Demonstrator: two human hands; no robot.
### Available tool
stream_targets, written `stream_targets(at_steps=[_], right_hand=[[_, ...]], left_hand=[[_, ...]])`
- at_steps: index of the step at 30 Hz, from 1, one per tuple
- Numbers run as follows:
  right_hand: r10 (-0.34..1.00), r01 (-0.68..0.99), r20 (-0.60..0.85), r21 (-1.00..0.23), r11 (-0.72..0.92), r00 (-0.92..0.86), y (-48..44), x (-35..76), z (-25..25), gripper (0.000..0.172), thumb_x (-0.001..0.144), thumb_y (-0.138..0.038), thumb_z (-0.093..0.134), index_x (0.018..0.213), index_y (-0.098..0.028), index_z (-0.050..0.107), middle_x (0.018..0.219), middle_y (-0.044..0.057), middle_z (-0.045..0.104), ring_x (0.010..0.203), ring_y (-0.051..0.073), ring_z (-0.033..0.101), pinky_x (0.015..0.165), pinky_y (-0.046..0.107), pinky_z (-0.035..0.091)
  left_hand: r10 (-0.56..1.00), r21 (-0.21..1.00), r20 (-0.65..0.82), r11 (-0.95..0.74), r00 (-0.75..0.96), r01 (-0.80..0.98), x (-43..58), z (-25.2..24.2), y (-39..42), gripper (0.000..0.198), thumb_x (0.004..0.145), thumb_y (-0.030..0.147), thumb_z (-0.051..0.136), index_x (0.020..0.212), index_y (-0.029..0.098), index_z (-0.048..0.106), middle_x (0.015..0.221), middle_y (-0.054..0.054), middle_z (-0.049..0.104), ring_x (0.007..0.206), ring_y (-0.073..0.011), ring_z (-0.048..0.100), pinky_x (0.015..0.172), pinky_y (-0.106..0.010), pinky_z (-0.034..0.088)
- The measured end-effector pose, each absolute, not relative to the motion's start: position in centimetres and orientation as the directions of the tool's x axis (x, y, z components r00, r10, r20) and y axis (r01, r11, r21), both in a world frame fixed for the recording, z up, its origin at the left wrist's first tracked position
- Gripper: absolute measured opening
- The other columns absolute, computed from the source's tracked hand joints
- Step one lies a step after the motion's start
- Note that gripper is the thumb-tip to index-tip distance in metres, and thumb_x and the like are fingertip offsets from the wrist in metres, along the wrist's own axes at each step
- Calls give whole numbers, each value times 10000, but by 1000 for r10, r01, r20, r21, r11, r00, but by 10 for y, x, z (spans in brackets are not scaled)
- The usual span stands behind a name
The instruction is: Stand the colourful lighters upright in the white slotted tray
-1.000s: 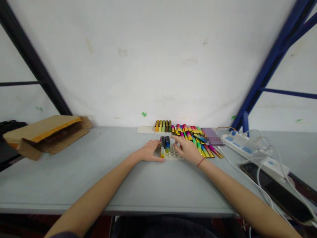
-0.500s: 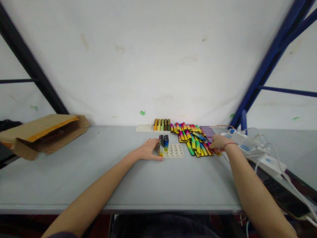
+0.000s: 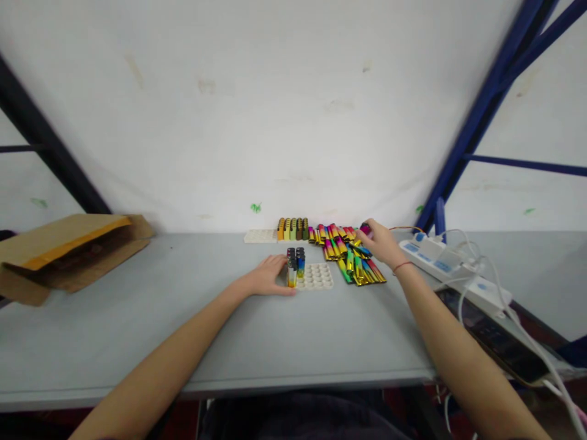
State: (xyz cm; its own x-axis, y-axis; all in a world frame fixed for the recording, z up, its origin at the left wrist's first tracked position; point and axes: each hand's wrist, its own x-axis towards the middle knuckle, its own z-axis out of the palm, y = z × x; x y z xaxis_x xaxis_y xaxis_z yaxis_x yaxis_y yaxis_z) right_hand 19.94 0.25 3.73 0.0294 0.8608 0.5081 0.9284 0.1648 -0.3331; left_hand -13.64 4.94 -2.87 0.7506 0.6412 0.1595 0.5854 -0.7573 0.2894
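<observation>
My left hand lies flat on the grey table, fingers stretched against the left side of a white socket tray. Several rainbow lighters stand upright in that tray's left end, touching my fingertips. My right hand reaches over the far right of a pile of loose rainbow lighters. Its fingers are pinched round one pink-tipped lighter.
A second white tray with a row of orange, green and brown lighters stands by the wall. An open cardboard box lies at the left. At the right are a power strip, white cables, a phone and a blue frame post.
My right hand left the tray, swept right over the loose pile, then moved to its far side and closed on a lighter. My left hand stayed by the tray.
</observation>
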Motion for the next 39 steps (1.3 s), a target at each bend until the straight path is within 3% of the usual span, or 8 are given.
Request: stream_targets(at_steps=[6,12,20,26,29,32,36,39], right_hand=[[807,602,585,-617,507,-81,-4,139,20,279,849,-448,531,921,-179,513,757,19,539,699,157,511,657,263,415],[874,244,465,-839,486,-143,-7,111,3,264,882,-481,463,931,-222,464,747,-10,476,674,142,493,616,263,437],[884,402,463,-798,448,-65,-13,100,-3,281,882,-470,463,991,-212,469,781,5,499,696,153,479,637,279,430],[927,192,357,-908,373,-114,-15,93,-4,383,894,-603,345,861,-250,492,603,-19,416,555,154,422,546,289,384],[965,84,239,-965,248,-108,-14,91,-3,516,845,-709,309,688,-232,426,528,-29,367,479,139,380,498,291,364],[987,-11,144,-990,144,-76,-12,91,-3,611,807,-793,207,608,-234,354,477,-29,341,438,144,420,495,304,390],[987,4,158,-987,158,-33,-12,93,-4,619,825,-781,173,560,-243,327,434,-20,332,423,161,450,516,322,409],[987,58,160,-985,160,-6,-12,94,-4,593,847,-742,203,538,-249,314,422,-28,277,389,145,370,460,311,360]], left_hand=[[634,306,164,-761,755,572,-136,-28,49,903,668,718,661,1328,146,432,1350,-168,482,1224,-364,447,1063,-474,317],[638,331,178,-756,749,565,-135,-27,47,908,656,702,686,1337,160,429,1344,-153,492,1219,-365,452,1061,-481,317],[627,308,191,-769,755,561,-136,-28,47,888,670,677,694,1343,165,424,1341,-148,495,1213,-350,457,1058,-464,324],[638,305,168,-758,751,576,-136,-28,46,913,675,669,697,1365,150,400,1388,-165,456,1255,-357,423,1082,-468,297],[639,312,164,-756,751,575,-137,-28,46,912,674,675,691,1362,151,403,1386,-166,458,1258,-360,420,1085,-471,291],[633,324,169,-759,755,564,-137,-28,47,902,670,678,692,1359,168,408,1373,-152,473,1246,-356,432,1076,-470,303],[631,328,179,-762,755,559,-137,-28,47,912,659,696,689,1352,170,416,1372,-154,472,1243,-363,433,1064,-477,311],[634,321,175,-760,754,565,-137,-28,47,908,654,696,690,1339,160,427,1376,-163,467,1248,-369,428,1067,-483,309]])
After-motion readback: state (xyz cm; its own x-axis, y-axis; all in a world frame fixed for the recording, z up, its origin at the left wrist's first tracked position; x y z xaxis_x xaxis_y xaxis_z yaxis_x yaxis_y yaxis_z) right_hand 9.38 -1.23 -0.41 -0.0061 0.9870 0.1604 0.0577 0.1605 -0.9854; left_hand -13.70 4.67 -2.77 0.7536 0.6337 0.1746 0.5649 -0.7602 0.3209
